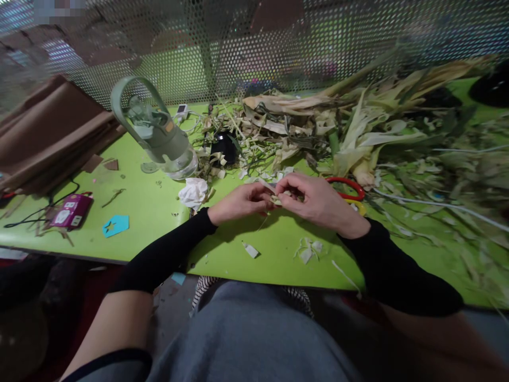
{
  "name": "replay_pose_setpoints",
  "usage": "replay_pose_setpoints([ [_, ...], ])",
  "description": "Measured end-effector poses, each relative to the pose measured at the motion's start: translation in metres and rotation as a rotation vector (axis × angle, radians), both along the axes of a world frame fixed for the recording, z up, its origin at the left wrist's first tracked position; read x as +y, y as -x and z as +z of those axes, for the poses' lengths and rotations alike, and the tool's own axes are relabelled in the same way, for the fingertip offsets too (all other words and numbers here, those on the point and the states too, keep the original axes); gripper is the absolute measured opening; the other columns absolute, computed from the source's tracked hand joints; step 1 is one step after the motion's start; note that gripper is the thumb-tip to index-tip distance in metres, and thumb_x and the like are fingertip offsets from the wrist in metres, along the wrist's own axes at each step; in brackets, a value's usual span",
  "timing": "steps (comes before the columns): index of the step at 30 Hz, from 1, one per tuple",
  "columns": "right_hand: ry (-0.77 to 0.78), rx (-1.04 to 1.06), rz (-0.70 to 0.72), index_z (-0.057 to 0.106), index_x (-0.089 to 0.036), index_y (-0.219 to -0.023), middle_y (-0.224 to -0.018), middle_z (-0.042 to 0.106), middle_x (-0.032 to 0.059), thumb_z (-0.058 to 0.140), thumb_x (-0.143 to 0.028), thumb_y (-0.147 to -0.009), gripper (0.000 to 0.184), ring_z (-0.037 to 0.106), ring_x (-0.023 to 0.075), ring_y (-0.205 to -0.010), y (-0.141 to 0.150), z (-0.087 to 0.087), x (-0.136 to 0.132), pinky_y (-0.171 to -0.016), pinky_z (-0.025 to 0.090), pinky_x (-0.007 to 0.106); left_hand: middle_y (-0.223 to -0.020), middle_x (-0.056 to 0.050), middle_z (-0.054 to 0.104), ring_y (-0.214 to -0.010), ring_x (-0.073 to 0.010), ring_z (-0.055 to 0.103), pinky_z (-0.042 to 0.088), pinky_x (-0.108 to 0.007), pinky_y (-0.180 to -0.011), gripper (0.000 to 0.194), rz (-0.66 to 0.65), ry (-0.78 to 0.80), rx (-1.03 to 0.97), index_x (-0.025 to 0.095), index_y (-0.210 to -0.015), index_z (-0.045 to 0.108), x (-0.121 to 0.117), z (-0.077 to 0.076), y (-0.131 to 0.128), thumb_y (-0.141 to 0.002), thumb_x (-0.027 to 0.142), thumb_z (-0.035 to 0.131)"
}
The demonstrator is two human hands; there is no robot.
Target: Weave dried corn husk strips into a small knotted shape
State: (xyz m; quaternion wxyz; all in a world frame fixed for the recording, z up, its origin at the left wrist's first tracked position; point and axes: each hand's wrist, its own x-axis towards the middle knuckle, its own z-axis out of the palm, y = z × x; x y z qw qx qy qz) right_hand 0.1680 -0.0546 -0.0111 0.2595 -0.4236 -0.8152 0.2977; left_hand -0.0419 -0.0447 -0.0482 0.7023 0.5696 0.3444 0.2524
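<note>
Both hands meet over the green table (222, 249), pinching a small pale strip of corn husk (274, 200) between them. My left hand (242, 203) has its fingers closed on the strip's left side. From the right, my right hand (318, 201) grips the same piece with thumb and fingers; part of the husk is hidden behind them. Red-handled scissors (348, 185) lie just beyond my right wrist, partly covered by it. Husk scraps (308, 249) and a small pale pointed piece (251, 249) rest on the table nearer to me.
A clear bottle with a green lid (170, 143) stands left, beside crumpled tissue (193, 192). Large dried husks (366, 127) pile up at the back right before a perforated metal screen (254, 58). A purple box (71, 210), blue paper (115, 225) and brown sheets (51, 127) lie left.
</note>
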Motion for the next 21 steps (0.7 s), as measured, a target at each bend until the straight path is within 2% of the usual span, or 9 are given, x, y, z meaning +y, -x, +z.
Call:
replay_pose_setpoints([
  [7,-0.046,-0.052,-0.006,0.060,-0.023,-0.081,-0.076,0.061,0.0010,0.060,-0.023,-0.085,0.004,0.049,0.0162,-0.063,-0.003,-0.003,0.002,-0.063,0.036,0.033,-0.081,0.000,0.069,-0.070,-0.0085,0.064,0.054,-0.028,-0.078,0.023,0.018,0.043,0.000,0.013,-0.097,0.063,-0.001,0.002,-0.002,-0.088,0.026,0.079],
  [10,-0.085,-0.076,0.025,0.060,-0.024,-0.081,-0.073,0.059,0.0002,0.061,-0.021,-0.085,0.005,0.049,0.0168,-0.064,-0.005,-0.005,0.003,-0.064,0.036,0.033,-0.082,0.000,0.069,-0.072,-0.0089,0.064,0.054,-0.028,-0.078,0.033,0.023,0.044,-0.011,0.012,-0.096,0.064,-0.001,-0.003,-0.002,-0.083,0.033,0.086],
  [13,-0.109,-0.073,0.052,0.060,-0.024,-0.081,-0.072,0.060,0.0000,0.059,-0.019,-0.086,0.007,0.051,0.0168,-0.064,-0.004,-0.006,0.003,-0.064,0.036,0.032,-0.085,-0.003,0.071,-0.074,-0.0100,0.065,0.053,-0.029,-0.078,0.035,0.019,0.020,-0.011,0.012,-0.095,0.064,0.000,-0.010,-0.003,-0.083,0.036,0.086],
  [17,-0.050,-0.026,0.051,0.061,-0.023,-0.086,-0.074,0.064,0.0008,0.059,-0.023,-0.090,0.005,0.053,0.0168,-0.064,-0.002,-0.005,0.002,-0.064,0.038,0.032,-0.086,-0.003,0.070,-0.077,-0.0104,0.065,0.053,-0.027,-0.078,0.029,0.036,-0.053,-0.014,0.012,-0.092,0.065,-0.001,-0.012,-0.004,-0.086,0.033,0.084],
  [21,0.047,0.032,0.025,0.062,-0.023,-0.091,-0.075,0.066,0.0006,0.058,-0.027,-0.094,0.006,0.054,0.0162,-0.061,-0.001,-0.003,0.001,-0.060,0.039,0.031,-0.087,-0.003,0.072,-0.079,-0.0108,0.067,0.054,-0.025,-0.077,0.023,0.074,-0.069,-0.009,0.012,-0.100,0.066,-0.002,-0.009,-0.004,-0.089,0.024,0.081],
])
